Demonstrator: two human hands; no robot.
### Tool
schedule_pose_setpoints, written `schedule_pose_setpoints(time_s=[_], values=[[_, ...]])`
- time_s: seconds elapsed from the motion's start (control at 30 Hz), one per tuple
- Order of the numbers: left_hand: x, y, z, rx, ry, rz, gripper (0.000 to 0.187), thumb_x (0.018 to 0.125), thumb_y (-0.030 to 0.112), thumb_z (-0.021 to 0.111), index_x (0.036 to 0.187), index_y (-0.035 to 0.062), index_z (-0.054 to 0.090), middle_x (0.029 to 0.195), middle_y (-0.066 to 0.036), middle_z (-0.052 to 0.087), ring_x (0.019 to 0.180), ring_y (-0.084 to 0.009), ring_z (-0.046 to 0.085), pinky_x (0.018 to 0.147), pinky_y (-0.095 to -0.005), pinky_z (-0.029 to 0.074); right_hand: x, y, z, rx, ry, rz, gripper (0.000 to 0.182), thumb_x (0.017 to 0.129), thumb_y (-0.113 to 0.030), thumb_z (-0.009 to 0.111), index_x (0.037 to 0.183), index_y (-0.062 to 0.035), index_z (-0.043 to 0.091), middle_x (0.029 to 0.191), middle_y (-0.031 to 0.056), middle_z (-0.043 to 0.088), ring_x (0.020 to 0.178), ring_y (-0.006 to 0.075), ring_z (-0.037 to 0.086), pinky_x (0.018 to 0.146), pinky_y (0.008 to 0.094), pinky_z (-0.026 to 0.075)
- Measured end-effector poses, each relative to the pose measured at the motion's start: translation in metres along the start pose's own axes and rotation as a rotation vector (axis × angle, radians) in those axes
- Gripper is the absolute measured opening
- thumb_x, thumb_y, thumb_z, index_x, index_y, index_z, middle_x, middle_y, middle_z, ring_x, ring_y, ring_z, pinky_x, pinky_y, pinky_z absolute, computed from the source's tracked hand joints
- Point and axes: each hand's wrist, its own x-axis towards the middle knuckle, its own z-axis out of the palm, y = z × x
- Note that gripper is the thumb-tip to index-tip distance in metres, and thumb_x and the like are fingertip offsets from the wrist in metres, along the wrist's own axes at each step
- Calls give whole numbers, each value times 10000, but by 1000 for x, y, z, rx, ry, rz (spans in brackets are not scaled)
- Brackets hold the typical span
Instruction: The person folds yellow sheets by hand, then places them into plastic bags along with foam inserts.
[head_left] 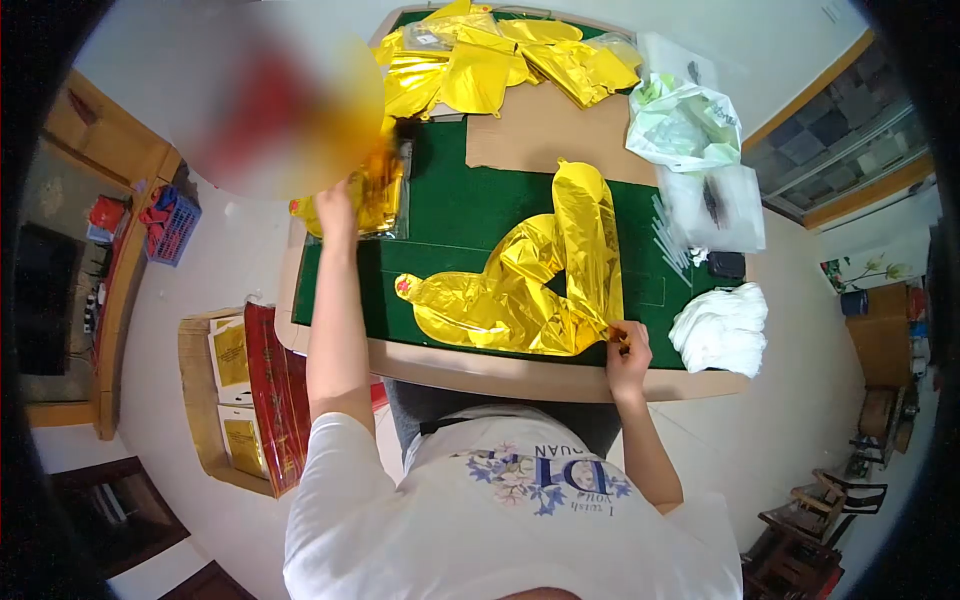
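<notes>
A gold foil balloon (585, 215), partly puffed and wrinkled, lies on the green table mat (440, 220). My right hand (628, 358) pinches its lower right corner near the table's front edge. At the left, my left hand (336, 212) rests by more gold foil (380, 195) and clear plastic; its fingers are partly hidden, and what they hold is unclear. A red mark shows on the balloon's left tip. Folded gold foil pieces (475, 75) are heaped along the far side.
Brown cardboard (540, 125) lies behind the balloon. On the right are a plastic bag (690, 125), clear straws (670, 240), a black box (726, 265) and white cloth (722, 330). An open carton (200, 400) stands on the floor at left. Something blurred covers the upper left.
</notes>
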Motion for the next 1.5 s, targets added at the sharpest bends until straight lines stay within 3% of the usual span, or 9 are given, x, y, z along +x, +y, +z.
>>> schedule_pose_setpoints(time_s=[0.07, 0.13, 0.17, 0.2, 0.53, 0.93, 1.33, 1.4, 1.5], values=[[36, -38, -34, -243, -61, 194, 372, 958, 208, 546, 1277, 18, 523, 1093, -81, 640, 1039, -187, 577, 856, -318, 478, 1, -3, -1, 9, 7, 1, 270, 711, 144, 579, 935, -5, 597, 844, 129, 583, 795, 291, 566, 689, 338, 453], [97, -110, -96, 417, 5, 285, 383, 954, 202, 562, 1297, 45, 498, 1194, -82, 585, 1111, -195, 549, 890, -338, 482, 1, -4, 0, 16, 13, 4, 239, 740, 130, 563, 932, -8, 599, 837, 121, 584, 781, 273, 571, 674, 324, 452], [82, -48, -87, 418, 4, 285, 383, 954, 202, 562, 1297, 45, 498, 1194, -82, 585, 1111, -195, 549, 890, -338, 482, 0, -3, 0, 5, 12, 4, 240, 741, 129, 565, 935, -8, 599, 840, 120, 584, 780, 271, 571, 667, 321, 450], [35, 25, -67, -456, 14, 164, 414, 931, 182, 591, 1307, 50, 476, 1244, -94, 554, 1121, -219, 555, 925, -370, 481, 0, -3, 0, -6, 9, 2, 241, 742, 129, 566, 937, -9, 598, 844, 119, 584, 780, 270, 570, 661, 318, 449], [92, 72, -143, -326, -4, 338, 455, 959, 245, 540, 1354, 53, 421, 1328, -78, 498, 1205, -251, 506, 987, -401, 438, 0, -2, 1, 23, -11, 28, 292, 687, 150, 598, 933, -8, 598, 843, 137, 587, 796, 312, 557, 694, 360, 452], [1, -8, -13, -864, 134, -546, 406, 1011, 272, 371, 1338, 52, 471, 1326, -113, 538, 1204, -302, 523, 1009, -481, 431, -1, 4, 1, 7, 3, -3, 280, 696, 133, 564, 938, -5, 602, 855, 145, 584, 818, 322, 565, 717, 360, 458], [-16, -24, -35, -812, -320, -439, 185, 935, 235, 515, 1035, 80, 526, 1036, -61, 585, 941, -231, 558, 870, -447, 442, -1, 2, 1, 28, -42, 23, 302, 687, 140, 551, 950, -3, 599, 867, 144, 583, 827, 314, 565, 722, 355, 459], [-26, 7, -16, -606, -19, -576, 253, 927, 319, 558, 986, 75, 526, 972, -72, 579, 886, -221, 553, 797, -404, 473, -2, 2, 1, 25, -35, 31, 307, 687, 141, 552, 953, -4, 598, 868, 144, 584, 828, 314, 564, 724, 353, 458], [-10, -11, -28, 46, -363, -546, 359, 945, 384, 534, 818, 52, 582, 692, -98, 598, 596, -214, 605, 520, -328, 489, -2, 1, 0, 26, -25, 31, 298, 692, 138, 563, 953, -3, 597, 871, 145, 584, 828, 316, 562, 724, 355, 458]])
